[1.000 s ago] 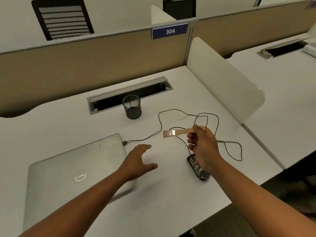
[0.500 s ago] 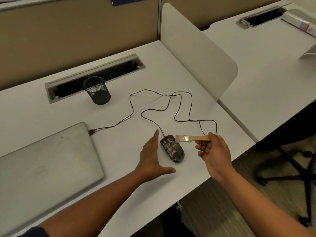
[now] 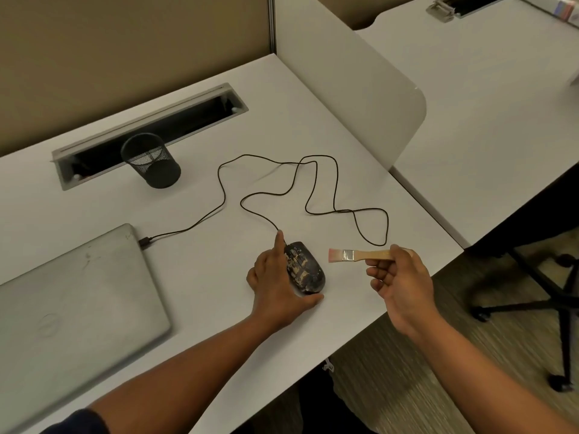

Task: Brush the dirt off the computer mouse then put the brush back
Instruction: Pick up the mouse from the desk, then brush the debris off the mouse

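White desk [image 3: 360,158] noted. Mouse [image 3: 304,267], heavily soiled, is braced near the front edge by the left hand [image 3: 275,286], fingers straight alongside. Brush [image 3: 360,254] is pinched by the right hand [image 3: 401,283], bristles just beside the mouse. Brushing is judged not yet begun; return pending.

The brush [image 3: 360,254] has a pale wooden handle, a shiny metal ferrule and soft pinkish bristles. The mouse [image 3: 304,267] looks like dark plastic, mottled with rough tan dirt. Left of the mouse, the laptop [image 3: 72,305] has a matt, scuffed silver lid. The pen cup [image 3: 151,160] is black wire mesh. The tabletop [image 3: 200,261] is smooth, matt white.
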### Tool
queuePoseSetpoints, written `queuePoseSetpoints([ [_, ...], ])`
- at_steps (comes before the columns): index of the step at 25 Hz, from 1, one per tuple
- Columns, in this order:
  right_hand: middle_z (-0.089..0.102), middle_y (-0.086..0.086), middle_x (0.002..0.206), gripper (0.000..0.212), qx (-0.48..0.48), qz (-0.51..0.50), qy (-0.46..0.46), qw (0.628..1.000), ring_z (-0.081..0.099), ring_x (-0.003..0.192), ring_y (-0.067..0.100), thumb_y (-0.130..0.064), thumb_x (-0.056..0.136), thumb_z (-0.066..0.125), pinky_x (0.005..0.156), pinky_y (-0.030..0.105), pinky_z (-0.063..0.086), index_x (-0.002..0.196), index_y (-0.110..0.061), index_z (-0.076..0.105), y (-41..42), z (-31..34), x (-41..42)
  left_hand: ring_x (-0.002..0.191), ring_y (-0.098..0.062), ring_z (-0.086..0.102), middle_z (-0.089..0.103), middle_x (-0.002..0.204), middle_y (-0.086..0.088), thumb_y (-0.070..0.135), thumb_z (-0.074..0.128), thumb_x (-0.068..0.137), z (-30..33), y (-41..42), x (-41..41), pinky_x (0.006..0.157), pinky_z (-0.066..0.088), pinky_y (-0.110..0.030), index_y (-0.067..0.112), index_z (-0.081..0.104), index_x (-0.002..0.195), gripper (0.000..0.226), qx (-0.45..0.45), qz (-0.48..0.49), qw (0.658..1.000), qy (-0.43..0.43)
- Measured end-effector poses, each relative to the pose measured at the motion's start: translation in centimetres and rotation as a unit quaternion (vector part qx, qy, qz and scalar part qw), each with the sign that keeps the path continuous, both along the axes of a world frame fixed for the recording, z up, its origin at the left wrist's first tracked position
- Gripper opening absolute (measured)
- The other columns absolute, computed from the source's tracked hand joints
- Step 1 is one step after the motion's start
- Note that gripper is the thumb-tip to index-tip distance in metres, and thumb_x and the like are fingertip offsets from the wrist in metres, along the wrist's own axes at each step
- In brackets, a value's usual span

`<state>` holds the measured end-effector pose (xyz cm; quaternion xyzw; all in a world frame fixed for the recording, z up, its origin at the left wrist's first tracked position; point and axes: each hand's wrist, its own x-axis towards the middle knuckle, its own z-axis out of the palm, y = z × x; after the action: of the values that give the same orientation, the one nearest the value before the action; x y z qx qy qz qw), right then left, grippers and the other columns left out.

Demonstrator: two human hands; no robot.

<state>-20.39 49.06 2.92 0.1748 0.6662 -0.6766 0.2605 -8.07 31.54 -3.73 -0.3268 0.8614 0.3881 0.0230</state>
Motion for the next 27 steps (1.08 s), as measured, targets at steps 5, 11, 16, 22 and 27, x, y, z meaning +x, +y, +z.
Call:
queuePoseSetpoints([
  [5,0.073,0.014,0.089,0.022,-0.013,0.012,0.007,1.000,0.064,0.075,0.020,-0.027,0.105,0.053,0.067,0.032,0.050,0.108,-0.010,0.067,0.5,0.7,0.0,0.137,-0.016,0.038,0.043,0.146,0.007,0.060,0.088,0.056,0.6,0.2,0.4,0.112,0.020,-0.033,0.037,-0.010,0.159,0.144,0.022,-0.009,0.999,0.040],
  [11,0.074,0.009,0.086,0.028,-0.073,-0.054,0.000,0.996,0.064,0.079,0.020,-0.032,0.106,0.052,0.070,0.033,0.051,0.110,-0.009,0.067,1.2,3.3,4.5,0.143,-0.019,0.037,0.032,0.157,0.007,0.050,0.093,0.058,4.9,-0.2,3.5,0.117,0.041,-0.052,0.050,-0.020,0.155,0.149,0.070,-0.125,0.984,0.104],
  [16,0.073,0.007,0.090,0.034,-0.142,-0.158,-0.029,0.977,0.067,0.076,0.019,-0.038,0.104,0.052,0.066,0.032,0.051,0.116,-0.011,0.070,2.3,5.8,12.2,0.144,-0.016,0.038,0.031,0.159,0.007,0.048,0.094,0.059,8.6,-0.8,7.2,0.118,0.041,-0.043,0.048,-0.020,0.156,0.150,0.084,-0.247,0.953,0.152],
  [22,0.077,0.014,0.105,0.038,-0.209,-0.232,-0.050,0.949,0.077,0.092,0.030,-0.044,0.106,0.046,0.081,0.041,0.057,0.111,-0.014,0.069,4.0,8.0,18.0,0.136,0.001,0.041,0.035,0.151,0.016,0.032,0.099,0.062,11.6,0.2,9.8,0.109,0.038,-0.010,0.045,-0.022,0.156,0.154,0.107,-0.340,0.919,0.169],
  [27,0.075,0.016,0.123,0.043,-0.263,-0.269,-0.059,0.925,0.075,0.107,0.038,-0.050,0.106,0.040,0.091,0.051,0.057,0.126,-0.020,0.064,6.8,7.2,18.4,0.136,0.000,0.043,0.032,0.151,0.024,0.036,0.099,0.061,11.0,3.6,9.1,0.112,0.045,-0.021,0.047,-0.022,0.156,0.154,0.118,-0.361,0.914,0.144],
])
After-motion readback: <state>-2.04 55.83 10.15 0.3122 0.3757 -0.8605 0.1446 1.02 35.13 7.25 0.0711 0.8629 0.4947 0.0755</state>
